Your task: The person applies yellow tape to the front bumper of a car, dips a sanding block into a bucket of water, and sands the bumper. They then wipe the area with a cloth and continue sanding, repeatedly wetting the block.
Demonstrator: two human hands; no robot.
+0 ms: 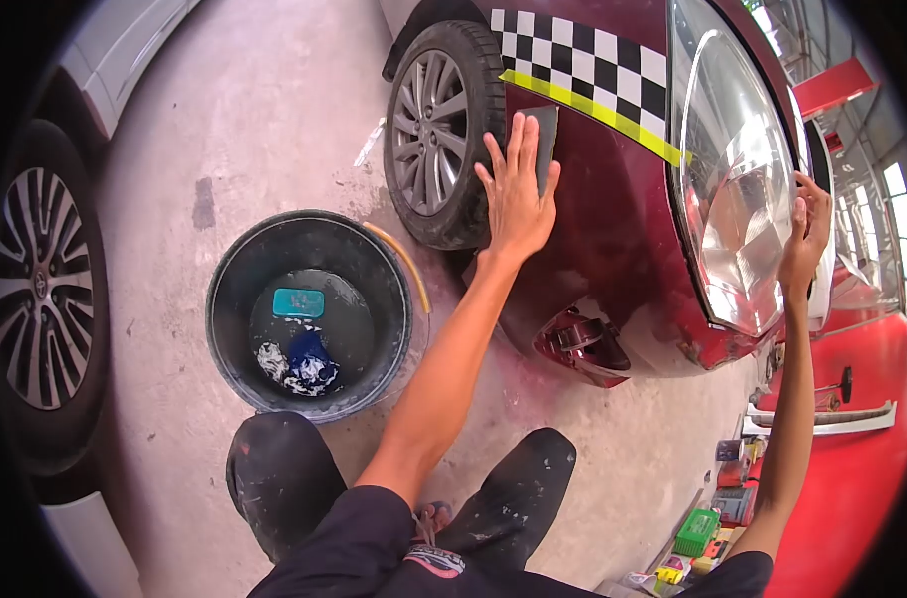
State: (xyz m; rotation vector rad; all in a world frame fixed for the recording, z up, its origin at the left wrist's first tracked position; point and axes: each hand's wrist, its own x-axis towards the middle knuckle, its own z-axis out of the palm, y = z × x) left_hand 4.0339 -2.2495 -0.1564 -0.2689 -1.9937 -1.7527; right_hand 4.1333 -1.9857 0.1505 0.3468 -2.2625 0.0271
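My left hand (pixel 518 189) lies with spread fingers over a dark grey sheet (pixel 546 149), pressing it against the dark red car body (pixel 613 214) just behind the wheel's edge. Above it runs yellow tape (pixel 593 112) along the lower edge of a black-and-white checkered strip (pixel 583 62). Over at the right, my right hand (pixel 806 234) rests by the outer edge of the headlight (pixel 737 189), its fingers bent. What that hand holds, if anything, cannot be made out.
A black bucket (pixel 219 349) with water, a teal block (pixel 299 303) and a blue cloth (pixel 312 361) stands left of my arm. Another car's wheel (pixel 43 289) is at far left. Cans and a green box (pixel 696 532) line the lower right.
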